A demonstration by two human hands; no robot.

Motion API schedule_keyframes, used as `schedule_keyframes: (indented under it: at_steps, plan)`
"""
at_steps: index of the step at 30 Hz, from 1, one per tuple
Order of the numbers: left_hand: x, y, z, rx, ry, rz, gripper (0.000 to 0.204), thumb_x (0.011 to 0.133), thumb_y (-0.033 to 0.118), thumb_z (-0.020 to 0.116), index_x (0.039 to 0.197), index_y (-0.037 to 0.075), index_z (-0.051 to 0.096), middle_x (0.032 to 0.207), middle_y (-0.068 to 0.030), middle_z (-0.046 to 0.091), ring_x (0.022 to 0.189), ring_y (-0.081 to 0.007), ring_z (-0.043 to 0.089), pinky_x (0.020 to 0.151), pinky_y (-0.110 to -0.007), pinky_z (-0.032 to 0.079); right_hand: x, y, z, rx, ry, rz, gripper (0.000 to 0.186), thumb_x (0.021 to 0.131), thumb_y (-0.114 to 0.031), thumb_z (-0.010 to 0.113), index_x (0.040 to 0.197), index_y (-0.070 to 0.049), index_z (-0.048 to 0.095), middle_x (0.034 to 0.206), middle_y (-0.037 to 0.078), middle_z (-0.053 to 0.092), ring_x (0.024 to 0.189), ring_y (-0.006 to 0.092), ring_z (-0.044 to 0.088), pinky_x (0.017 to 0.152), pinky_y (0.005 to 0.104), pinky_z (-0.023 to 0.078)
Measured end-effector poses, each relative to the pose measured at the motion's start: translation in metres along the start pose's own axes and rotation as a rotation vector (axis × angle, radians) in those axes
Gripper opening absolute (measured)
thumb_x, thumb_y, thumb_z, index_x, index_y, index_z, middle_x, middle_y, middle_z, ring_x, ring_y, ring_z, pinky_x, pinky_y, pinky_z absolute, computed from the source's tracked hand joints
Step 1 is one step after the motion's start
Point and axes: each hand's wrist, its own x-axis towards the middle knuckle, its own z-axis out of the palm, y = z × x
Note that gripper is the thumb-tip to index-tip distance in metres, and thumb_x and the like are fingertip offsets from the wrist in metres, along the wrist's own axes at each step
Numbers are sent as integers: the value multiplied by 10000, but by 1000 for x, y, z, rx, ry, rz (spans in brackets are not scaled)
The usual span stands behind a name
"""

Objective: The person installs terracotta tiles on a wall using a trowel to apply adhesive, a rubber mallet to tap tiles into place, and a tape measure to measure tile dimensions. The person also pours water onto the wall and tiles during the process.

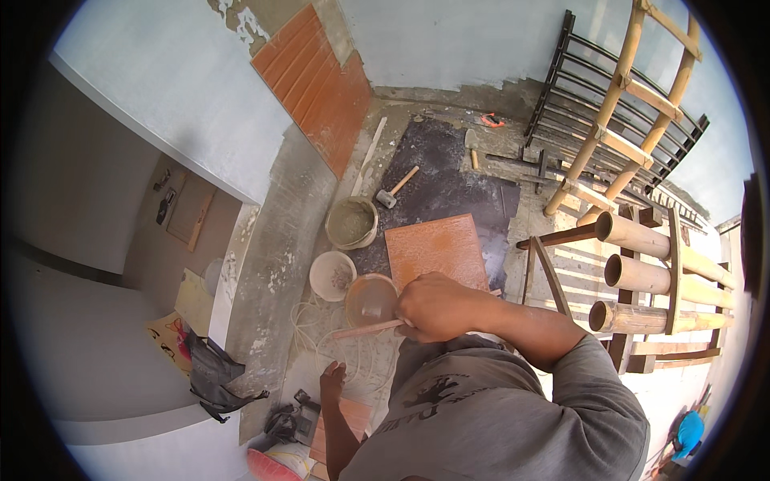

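My right hand [433, 306] grips a narrow reddish strip [357, 329], seemingly tile, held across the rim of a tan basin of cloudy water [370, 298]. My left hand [331, 379] is low beside my body, fingers loosely bent and apparently empty, above reddish tile pieces [349, 421]. A square orange tile [433, 248] lies on a dark sheet [409, 176]. Left of it are a white bucket [330, 274] and a bucket of grey mortar [349, 223]. A wooden-handled mallet [387, 197] lies beyond them. Pale cord [309, 329] loops over the floor.
A bamboo ladder [630, 88] and black metal grille [561, 80] lean at back right. Bamboo poles in a wooden frame [642, 272] stand at my right. A wall with orange tiling [297, 80] and an opening with a black bag [216, 373] are left. An orange-handled tool [492, 120] lies behind.
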Motion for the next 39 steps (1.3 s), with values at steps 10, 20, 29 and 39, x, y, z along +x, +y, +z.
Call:
schedule_keyframes:
  at_steps: [10,20,29,39]
  plan:
    - [-7,90,124,184,-662,-308,683,862,437,648,1344,-36,544,1375,-205,549,1272,-285,524,1082,-380,365,-6,158,-105,-499,-45,524,137,770,-105,607,792,-31,720,843,198,702,848,373,689,738,466,534]
    - [88,176,222,578,-704,-359,523,891,513,603,1092,47,730,1256,-98,654,1212,-273,555,1024,-397,385,-62,389,-223,-203,241,993,236,729,-212,780,854,-20,722,861,230,683,884,408,663,783,475,524]
    - [159,294,358,730,-378,98,568,926,518,572,1092,-10,699,962,-111,693,857,-253,621,828,-395,477,-16,584,-264,-295,12,616,219,768,-251,745,800,-36,722,825,189,686,850,368,659,759,459,534]
    - [209,485,423,72,129,-132,436,896,440,681,983,13,674,794,-35,639,693,-126,561,625,-291,438,111,688,-411,-372,-179,330,106,750,-94,662,840,-78,716,848,169,694,865,349,683,747,450,542]
